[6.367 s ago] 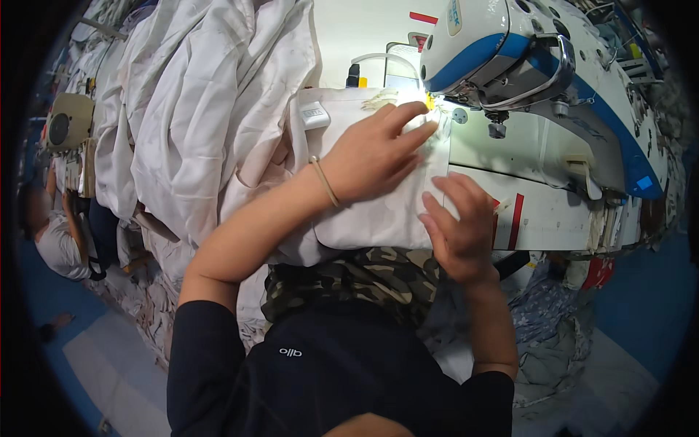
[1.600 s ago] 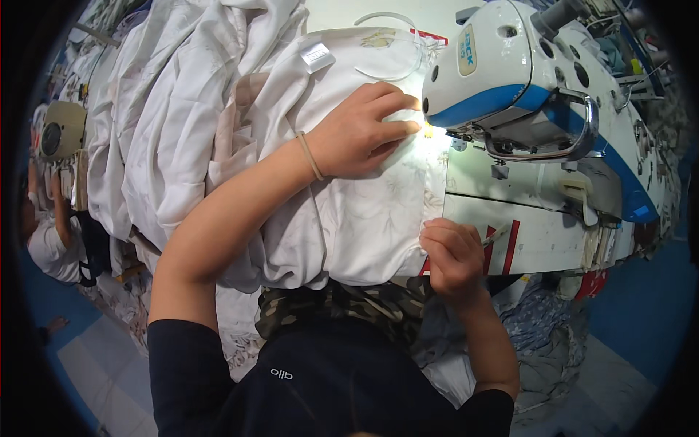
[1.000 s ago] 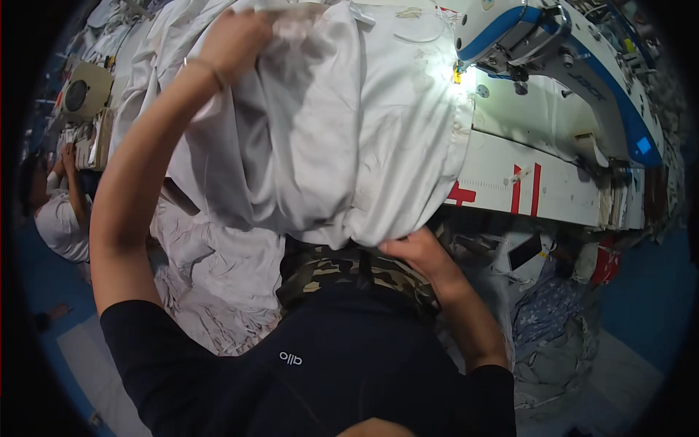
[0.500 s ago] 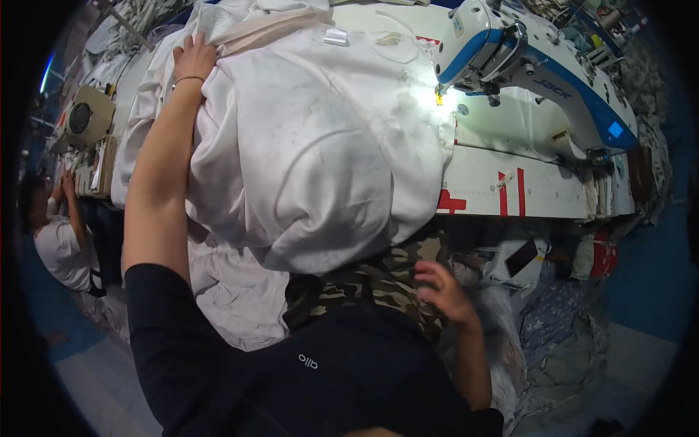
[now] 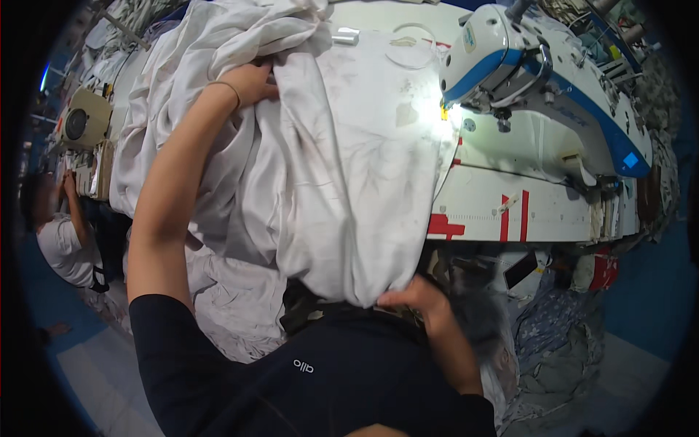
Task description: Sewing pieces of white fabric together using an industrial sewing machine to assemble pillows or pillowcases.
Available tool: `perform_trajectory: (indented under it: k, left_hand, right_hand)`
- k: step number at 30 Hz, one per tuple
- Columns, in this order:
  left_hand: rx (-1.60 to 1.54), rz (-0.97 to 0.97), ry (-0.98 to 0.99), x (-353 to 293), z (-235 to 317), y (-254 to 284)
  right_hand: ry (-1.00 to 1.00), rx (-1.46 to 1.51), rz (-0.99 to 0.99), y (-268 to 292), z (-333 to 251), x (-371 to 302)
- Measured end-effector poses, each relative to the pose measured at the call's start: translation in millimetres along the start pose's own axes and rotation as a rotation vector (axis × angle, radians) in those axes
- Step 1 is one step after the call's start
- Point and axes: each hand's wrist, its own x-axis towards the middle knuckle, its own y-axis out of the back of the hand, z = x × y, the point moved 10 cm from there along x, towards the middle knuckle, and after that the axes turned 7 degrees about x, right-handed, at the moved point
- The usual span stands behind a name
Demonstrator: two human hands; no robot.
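Note:
A large white fabric (image 5: pixel 378 197) spreads over the sewing table and hangs down over its near edge toward my lap. My left hand (image 5: pixel 253 84) is closed on a bunched fold at the fabric's upper middle; its fingertips are partly hidden by the cloth. Close to my lap, my right hand (image 5: pixel 419 297) pinches the lower hanging edge of the fabric. To the right stands a white and blue sewing machine (image 5: pixel 502 65), its lamp lit over the needle area. The fabric's right side lies beside the needle, with long folds running down its middle.
A small silvery metal piece (image 5: pixel 346 36) and a clear ring-shaped cord (image 5: pixel 410 45) lie at the back. Red tape strips (image 5: pixel 524 216) mark the table's right part. More cloth (image 5: pixel 233 291) is heaped below left. Another person (image 5: pixel 65 244) sits at far left.
My left hand has moved right and nearer, bunching the fabric to the left in folds. My right hand has gone from free in the air to the fabric's lower edge and taken hold.

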Motion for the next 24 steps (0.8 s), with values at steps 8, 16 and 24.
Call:
perform_trajectory:
  k: [8, 16, 24]
  left_hand:
    - [-0.196, 0.657, -0.600, 76.2, 185.4, 147.7]
    - [-0.304, 0.282, -0.035, 281.2, 160.3, 106.7]
    - [-0.391, 0.828, 0.050, 265.3, 137.6, 133.8]
  right_hand:
    - [-0.008, 0.140, 0.167, 33.5, 35.2, -13.0]
    - [-0.064, 0.082, 0.347, 47.0, 49.1, -35.9]
    - [-0.184, 0.091, 0.328, 68.2, 40.5, -52.6]
